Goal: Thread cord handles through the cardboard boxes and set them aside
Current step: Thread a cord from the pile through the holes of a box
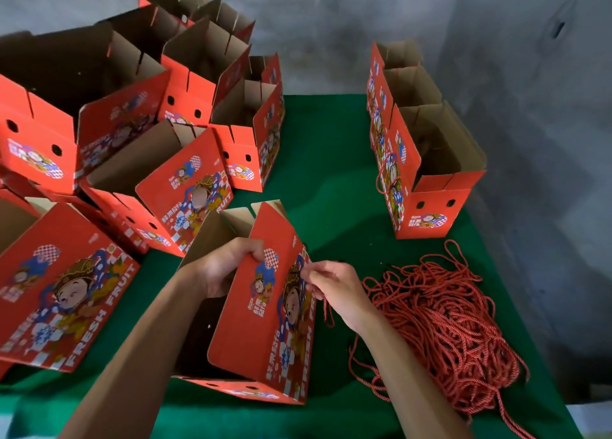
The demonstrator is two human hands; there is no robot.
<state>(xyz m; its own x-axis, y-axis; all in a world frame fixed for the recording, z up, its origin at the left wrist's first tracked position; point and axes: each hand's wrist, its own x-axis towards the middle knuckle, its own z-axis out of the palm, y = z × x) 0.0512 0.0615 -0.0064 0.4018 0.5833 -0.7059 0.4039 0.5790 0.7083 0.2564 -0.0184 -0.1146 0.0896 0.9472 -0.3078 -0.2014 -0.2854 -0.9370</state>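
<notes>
A person's left hand (228,266) grips the upper edge of a red box (265,319) standing open on the green cloth (324,160); the right hand (334,289) pinches a red cord (328,312) against the box's printed side. A heap of cords (443,319) lies just right of that hand; three boxes (424,160) stand in a row beyond it, and more boxes (132,134) crowd the left.
</notes>
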